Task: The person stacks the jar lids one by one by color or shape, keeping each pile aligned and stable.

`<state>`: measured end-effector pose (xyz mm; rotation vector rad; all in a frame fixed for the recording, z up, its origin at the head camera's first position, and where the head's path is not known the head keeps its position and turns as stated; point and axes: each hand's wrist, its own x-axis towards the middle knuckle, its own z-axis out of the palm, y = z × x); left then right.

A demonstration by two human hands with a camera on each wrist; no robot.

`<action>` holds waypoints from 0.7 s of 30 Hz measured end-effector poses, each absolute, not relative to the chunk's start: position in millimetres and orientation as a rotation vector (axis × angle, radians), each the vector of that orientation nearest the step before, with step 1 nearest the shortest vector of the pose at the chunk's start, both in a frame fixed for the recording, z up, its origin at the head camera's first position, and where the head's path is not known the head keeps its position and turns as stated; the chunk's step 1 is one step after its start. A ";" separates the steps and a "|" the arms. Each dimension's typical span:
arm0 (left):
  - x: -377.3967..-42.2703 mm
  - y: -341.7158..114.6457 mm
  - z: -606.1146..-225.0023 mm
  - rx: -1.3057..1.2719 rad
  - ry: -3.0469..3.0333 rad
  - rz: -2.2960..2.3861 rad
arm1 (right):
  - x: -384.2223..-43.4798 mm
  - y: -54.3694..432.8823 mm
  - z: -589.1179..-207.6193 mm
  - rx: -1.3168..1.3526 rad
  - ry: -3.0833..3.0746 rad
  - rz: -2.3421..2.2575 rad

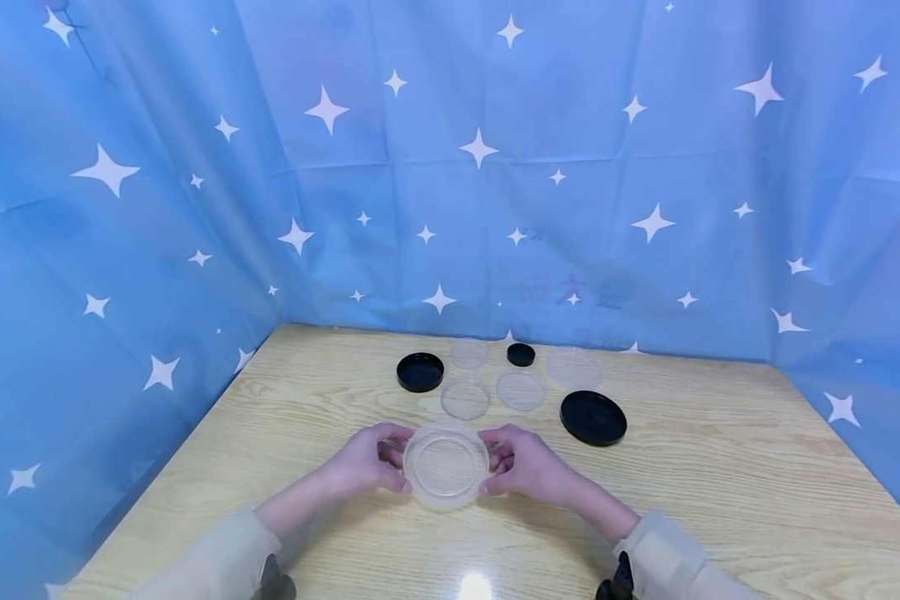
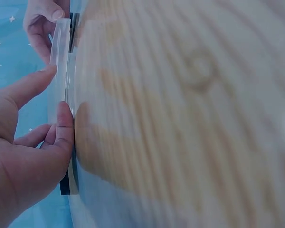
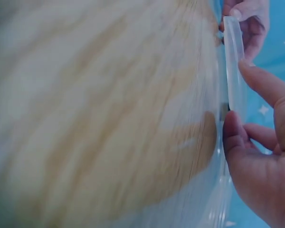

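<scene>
Translucent plastic ringed disc (image 1: 446, 465), held between both hands over the near middle of the wooden counter (image 1: 720, 450); whether it touches the surface cannot be told. At its 9 o'clock, the left hand (image 1: 371, 460) has its grip pinched on the rim; at 3 o'clock, the right hand (image 1: 523, 462) mirrors this grip on the opposite rim. Beyond lie: medium black dish (image 1: 420, 372), between 11 and 12; near clear disc (image 1: 466, 399) and far clear disc (image 1: 469, 353), just past 12; small black dish (image 1: 521, 355), at 1; middle clear disc (image 1: 521, 391), between 1 and 2; large clear disc (image 1: 574, 367), at 2; large black dish (image 1: 593, 417), between 2 and 3. Pale sleeves (image 1: 217, 554) appear toward 8 and 4. Blue star-printed cloth (image 1: 435, 200) hangs behind, at 12.
</scene>
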<state>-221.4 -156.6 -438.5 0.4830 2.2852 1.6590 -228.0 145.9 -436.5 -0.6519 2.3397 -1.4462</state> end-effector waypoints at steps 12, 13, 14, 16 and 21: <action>-222.6 -157.3 -441.1 0.525 2.299 1.629 | -227.3 144.5 -437.3 -0.660 2.347 -1.428; -222.2 -157.1 -440.8 0.528 2.294 1.633 | -227.5 144.3 -437.5 -0.659 2.351 -1.422; -221.9 -157.1 -440.7 0.529 2.287 1.639 | -227.4 144.2 -437.4 -0.659 2.355 -1.419; -221.0 -156.6 -439.9 0.531 2.286 1.643 | -227.2 144.2 -437.4 -0.659 2.359 -1.414; -220.9 -156.4 -438.4 0.535 2.293 1.646 | -227.1 144.1 -438.2 -0.661 2.364 -1.402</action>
